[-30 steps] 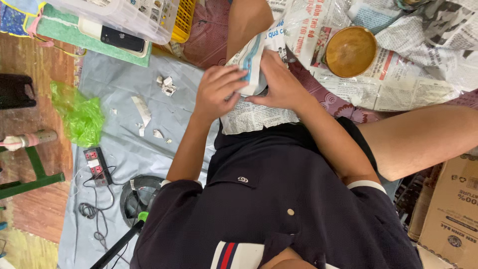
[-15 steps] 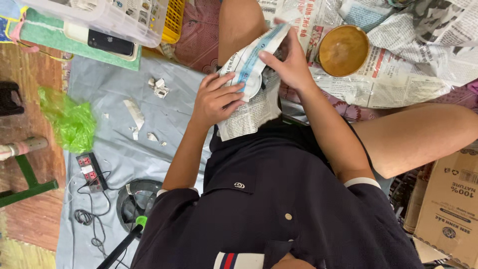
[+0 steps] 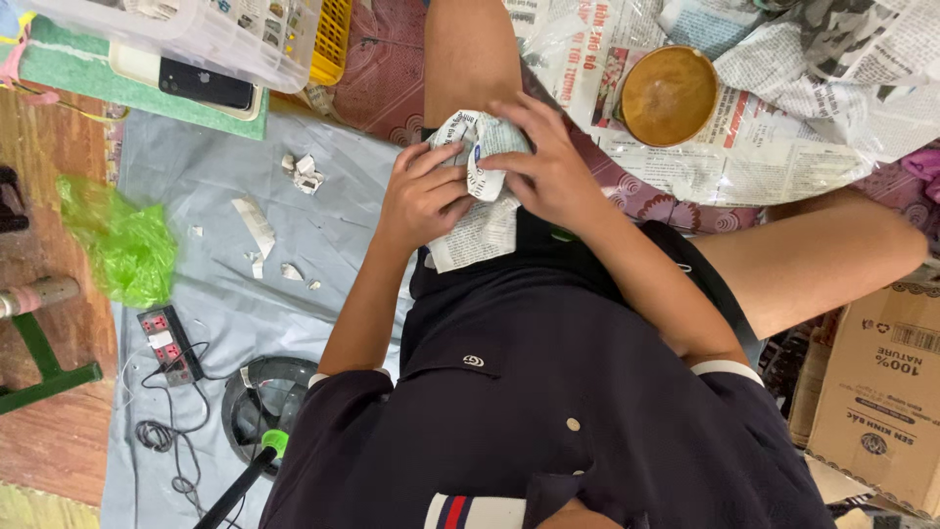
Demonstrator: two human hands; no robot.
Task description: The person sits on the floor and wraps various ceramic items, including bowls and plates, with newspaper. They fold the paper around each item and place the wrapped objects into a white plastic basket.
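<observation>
both hands press a newspaper-wrapped bundle [image 3: 483, 157] over the lap; the left hand [image 3: 423, 201] curls its fingers on the side, the right hand [image 3: 550, 171] pinches the top fold. the thin paper could tear or unwrap if the grip slips. the wooden bowl [image 3: 669, 95] on newspaper sheets [image 3: 774, 157] sits close by the right arm, paper scraps [image 3: 257, 223] lie on the grey floor sheet [image 3: 215, 176].

Even soft daylight, faint shadows, sharp focus, slight wide-angle edge stretch.
</observation>
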